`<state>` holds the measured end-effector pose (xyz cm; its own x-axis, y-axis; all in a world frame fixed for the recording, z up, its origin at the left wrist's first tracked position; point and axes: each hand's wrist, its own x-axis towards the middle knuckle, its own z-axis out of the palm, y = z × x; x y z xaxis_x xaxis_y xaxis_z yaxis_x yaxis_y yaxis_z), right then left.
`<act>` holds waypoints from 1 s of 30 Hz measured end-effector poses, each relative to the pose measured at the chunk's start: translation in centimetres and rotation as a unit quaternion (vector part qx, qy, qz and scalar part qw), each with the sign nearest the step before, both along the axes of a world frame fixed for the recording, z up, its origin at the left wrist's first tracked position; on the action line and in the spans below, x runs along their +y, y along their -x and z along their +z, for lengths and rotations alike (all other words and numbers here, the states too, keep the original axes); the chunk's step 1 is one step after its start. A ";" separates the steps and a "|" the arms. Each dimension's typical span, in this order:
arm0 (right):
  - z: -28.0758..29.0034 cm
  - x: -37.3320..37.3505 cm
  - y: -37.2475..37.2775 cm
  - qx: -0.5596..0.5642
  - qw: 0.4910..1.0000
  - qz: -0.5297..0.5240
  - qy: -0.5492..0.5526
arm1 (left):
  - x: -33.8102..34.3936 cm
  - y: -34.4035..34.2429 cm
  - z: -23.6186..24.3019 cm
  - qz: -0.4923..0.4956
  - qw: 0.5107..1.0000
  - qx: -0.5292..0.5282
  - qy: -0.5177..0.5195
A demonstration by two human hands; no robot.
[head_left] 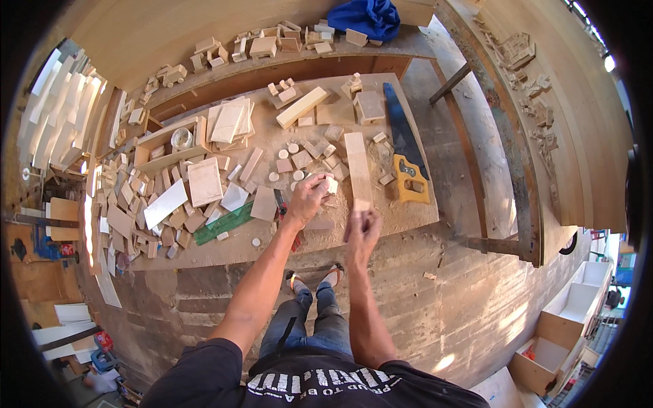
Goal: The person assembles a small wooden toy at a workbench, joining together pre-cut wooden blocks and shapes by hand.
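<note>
Over the near part of the workbench (408,211), my left hand (307,202) pinches a small pale wooden block (331,185) between thumb and fingertips. My right hand (363,230) is beside it to the right, fingers curled in at the near end of a long flat wooden plank (357,166). Motion smears those fingers, and whatever they hold I cannot make out. Several round wooden discs (283,166) and small blocks lie just beyond my left hand. By its wrist is a tool with red parts (281,207), partly hidden.
A handsaw (411,178) with a yellow handle lies at the bench's right. Loose wood offcuts (122,221) heap up on the left, near a green strip (224,224) and an open wooden box (171,155). Wooden toy pieces (263,47) line the back shelf, beside a blue cloth (367,19).
</note>
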<state>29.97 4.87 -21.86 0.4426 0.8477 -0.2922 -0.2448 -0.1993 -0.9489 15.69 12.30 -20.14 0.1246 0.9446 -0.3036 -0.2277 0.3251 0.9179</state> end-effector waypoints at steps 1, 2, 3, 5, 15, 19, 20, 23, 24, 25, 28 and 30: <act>0.6 0.9 -1.5 0.013 1.000 -0.004 -0.003 | 0.0 0.2 0.0 -0.008 1.000 -0.012 0.010; 0.2 2.2 -2.7 -0.115 0.993 0.001 -0.018 | -0.1 0.2 0.0 -0.008 0.999 -0.028 0.016; -0.6 4.1 -3.8 -0.242 0.970 0.005 -0.032 | -0.1 0.3 -0.3 -0.008 0.999 -0.044 0.021; -1.0 6.8 -5.4 -0.366 0.929 0.037 -0.037 | 0.0 0.4 -0.5 -0.011 0.997 -0.075 0.030; 1.1 9.9 -8.4 -0.486 0.866 -0.055 -0.101 | 0.6 -0.3 -0.1 -0.029 0.987 0.118 -0.105; 3.2 8.6 -10.5 0.105 0.992 0.048 -0.048 | 0.5 0.0 -0.2 -0.038 0.984 0.139 -0.105; 3.5 7.9 -10.1 0.210 0.975 0.062 -0.026 | 0.5 0.1 -0.3 -0.040 0.983 0.136 -0.113; 3.1 5.1 -6.9 0.097 0.986 0.127 -0.041 | 0.4 0.1 -0.5 -0.056 0.982 0.126 -0.127; 2.4 4.5 -6.2 0.097 0.983 0.154 -0.035 | 0.4 0.2 -0.2 -0.063 0.982 0.129 -0.125; 1.4 4.1 -5.5 0.097 0.979 0.178 -0.030 | 0.4 0.2 0.0 -0.071 0.981 0.131 -0.123; 0.8 4.2 -2.9 0.144 0.974 0.176 -0.019 | 0.3 0.2 0.0 -0.042 0.999 -0.034 0.000; 0.8 4.9 -1.9 0.173 0.970 0.172 0.009 | 0.4 0.3 -0.1 -0.043 0.998 -0.037 0.013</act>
<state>31.87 9.80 -21.07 0.0086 0.9211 -0.3892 -0.4634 -0.3412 -0.8178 15.42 12.73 -20.20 0.2272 0.9217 -0.3143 -0.2650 0.3691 0.8908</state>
